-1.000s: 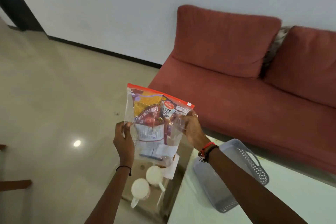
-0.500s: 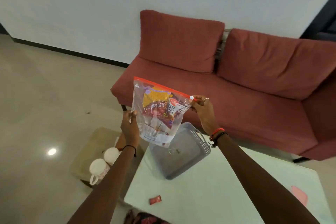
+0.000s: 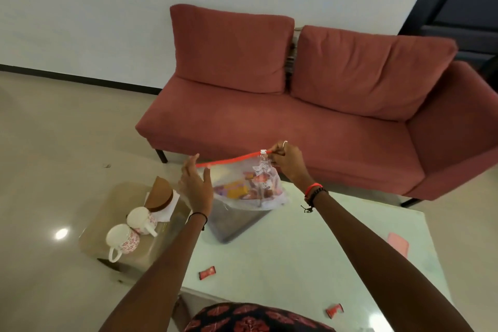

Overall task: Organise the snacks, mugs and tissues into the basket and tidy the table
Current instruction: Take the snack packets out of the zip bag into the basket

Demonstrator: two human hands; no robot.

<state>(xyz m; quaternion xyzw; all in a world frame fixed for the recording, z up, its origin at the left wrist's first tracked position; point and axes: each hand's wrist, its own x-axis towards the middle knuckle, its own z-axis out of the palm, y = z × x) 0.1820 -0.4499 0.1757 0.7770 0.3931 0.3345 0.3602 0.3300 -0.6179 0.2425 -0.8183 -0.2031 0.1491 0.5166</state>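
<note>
Beneath right grip (image 3: 286, 159), snack bag (image 3: 249, 189)

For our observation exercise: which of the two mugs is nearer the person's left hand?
The mug beside the brown tissue holder; the other mug, handle towards the camera, lies farther from the left hand.

The snack bag (image 3: 250, 186) covers most of the basket (image 3: 234, 226); right of it the table (image 3: 296, 248) lies open, with two red packets (image 3: 207, 272) nearer the person.

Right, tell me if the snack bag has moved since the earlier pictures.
Yes: the snack bag has dropped toward the grey basket, its bottom now lying over it.
</note>
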